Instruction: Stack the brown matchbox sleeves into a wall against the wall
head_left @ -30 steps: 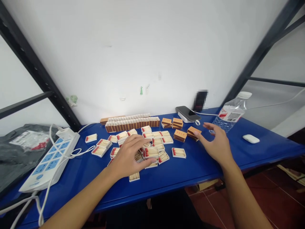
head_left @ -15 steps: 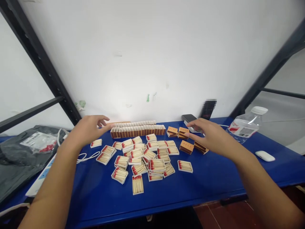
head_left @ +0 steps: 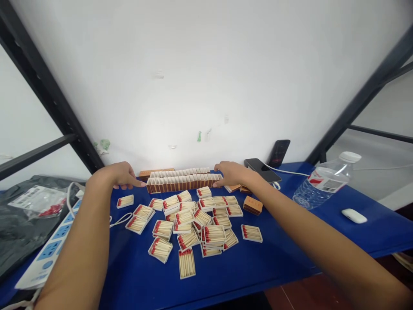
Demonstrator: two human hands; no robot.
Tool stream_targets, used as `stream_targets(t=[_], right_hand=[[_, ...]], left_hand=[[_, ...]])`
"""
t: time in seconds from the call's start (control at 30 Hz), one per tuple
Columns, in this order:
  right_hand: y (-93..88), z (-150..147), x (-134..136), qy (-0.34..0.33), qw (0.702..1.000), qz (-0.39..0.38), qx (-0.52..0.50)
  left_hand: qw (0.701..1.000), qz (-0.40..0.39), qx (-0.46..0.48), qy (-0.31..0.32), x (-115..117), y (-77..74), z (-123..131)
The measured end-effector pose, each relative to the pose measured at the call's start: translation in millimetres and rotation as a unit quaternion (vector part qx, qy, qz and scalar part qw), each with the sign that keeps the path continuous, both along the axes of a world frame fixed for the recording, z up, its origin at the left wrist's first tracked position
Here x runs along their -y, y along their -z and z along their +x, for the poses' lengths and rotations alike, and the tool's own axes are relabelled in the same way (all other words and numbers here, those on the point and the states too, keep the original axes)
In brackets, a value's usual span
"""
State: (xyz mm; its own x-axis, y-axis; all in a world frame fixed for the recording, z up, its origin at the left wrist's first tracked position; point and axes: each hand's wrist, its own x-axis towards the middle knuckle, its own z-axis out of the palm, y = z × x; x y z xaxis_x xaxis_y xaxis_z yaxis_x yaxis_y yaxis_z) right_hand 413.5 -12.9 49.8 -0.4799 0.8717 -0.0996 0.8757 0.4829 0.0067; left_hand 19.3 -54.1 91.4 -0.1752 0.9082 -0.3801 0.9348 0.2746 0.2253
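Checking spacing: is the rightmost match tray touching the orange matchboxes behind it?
Apart. The head view shows blue tabletop between the match tray and the orange matchboxes.

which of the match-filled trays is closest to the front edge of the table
The tray lowest in the view, left of centre: its matches run front to back, red heads toward the wall, and the other trays lie farther back on the table.

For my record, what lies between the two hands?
Head view: two rows of matchbox sleeves stand between the left hand and the right hand.
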Motion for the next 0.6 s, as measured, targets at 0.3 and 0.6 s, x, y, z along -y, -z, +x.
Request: stream_targets(t=[0.3,0.6], right_hand=[[-6.0,-11.5,3.0,0.041,0.999,0.032,-0.013],[-3.0,-42.1,13.4,0.154,0.986,-0.034,-0.051]], left_hand=[[0.998,-0.06,0.025,0.006,-16.9,18.1,3.9],[0.995,-0.086,0.049,0.011,-19.4,24.5,14.3]])
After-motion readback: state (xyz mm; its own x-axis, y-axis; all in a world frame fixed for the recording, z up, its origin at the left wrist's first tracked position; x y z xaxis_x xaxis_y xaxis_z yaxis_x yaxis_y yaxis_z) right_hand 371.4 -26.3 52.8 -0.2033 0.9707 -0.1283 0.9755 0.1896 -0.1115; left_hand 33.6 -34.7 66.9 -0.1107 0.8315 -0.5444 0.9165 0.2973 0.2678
